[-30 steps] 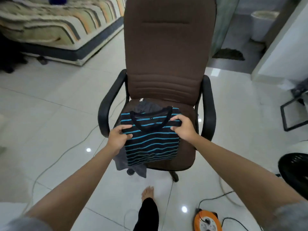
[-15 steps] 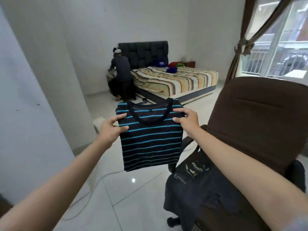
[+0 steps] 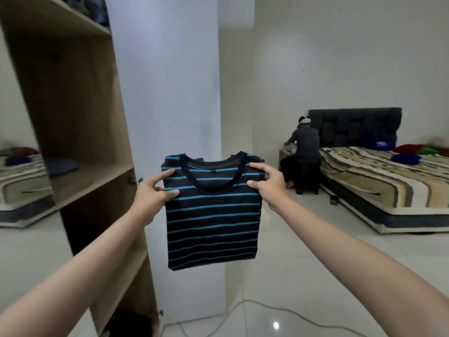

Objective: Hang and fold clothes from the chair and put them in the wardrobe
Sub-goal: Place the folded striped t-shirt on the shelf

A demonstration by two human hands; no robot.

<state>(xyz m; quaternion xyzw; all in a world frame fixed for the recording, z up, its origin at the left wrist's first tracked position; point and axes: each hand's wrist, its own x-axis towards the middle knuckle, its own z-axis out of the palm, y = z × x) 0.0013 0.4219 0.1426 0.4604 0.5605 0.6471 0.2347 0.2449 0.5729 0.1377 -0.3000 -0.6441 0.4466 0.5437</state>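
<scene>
A folded dark T-shirt with blue stripes (image 3: pixel 211 222) hangs in the air in front of me, collar up. My left hand (image 3: pixel 153 193) pinches its upper left corner between thumb and fingers. My right hand (image 3: pixel 267 184) pinches the upper right corner the same way. The open wooden wardrobe (image 3: pixel 73 117) stands at the left, its shelves showing; a dark folded item (image 3: pixel 60 165) lies on the middle shelf. The chair is out of view.
The white wardrobe door (image 3: pixel 167 93) stands open behind the shirt. A mirror (image 3: pixel 17 166) at far left reflects the bed. A striped bed (image 3: pixel 379 181) is at right, with a person (image 3: pixel 303 154) crouched beside it. A cable (image 3: pixel 255 310) runs across the tiled floor.
I have turned from the chair toward the wardrobe, carrying the folded striped shirt in both hands. The chair has left the view and the wardrobe shelves have come in at left.
</scene>
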